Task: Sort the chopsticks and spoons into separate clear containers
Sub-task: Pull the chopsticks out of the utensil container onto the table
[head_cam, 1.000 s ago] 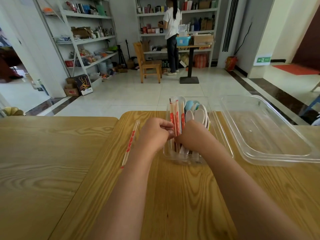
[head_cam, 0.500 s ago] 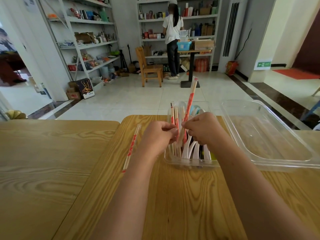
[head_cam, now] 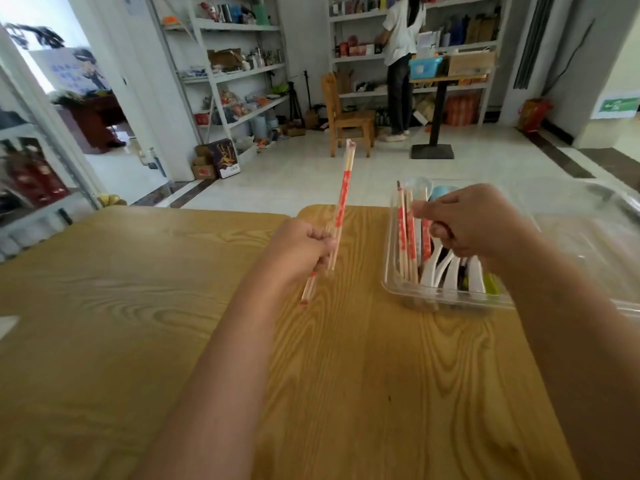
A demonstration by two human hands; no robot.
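a person's left hand (head_cam: pixel 304 251) grips a wrapped pair of chopsticks (head_cam: pixel 342 202), long axis near upright and leaning away, over the wooden table (head_cam: pixel 346 358), left of the small clear container (head_cam: pixel 443 303) where more chopsticks (head_cam: pixel 403 237) and spoons (head_cam: pixel 450 271) stand mixed. the right hand (head_cam: pixel 474 223) curls over that container; whether it pinches anything cannot be told. the large clear tray (head_cam: pixel 581 216) lies far right, nearer the right hand.

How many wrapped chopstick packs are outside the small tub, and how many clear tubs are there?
Chopstick packs outside: 2, the held pack in the left hand and the lying pack on the table.
Clear tubs: 2, the small tub and the large tub.
Total: 4
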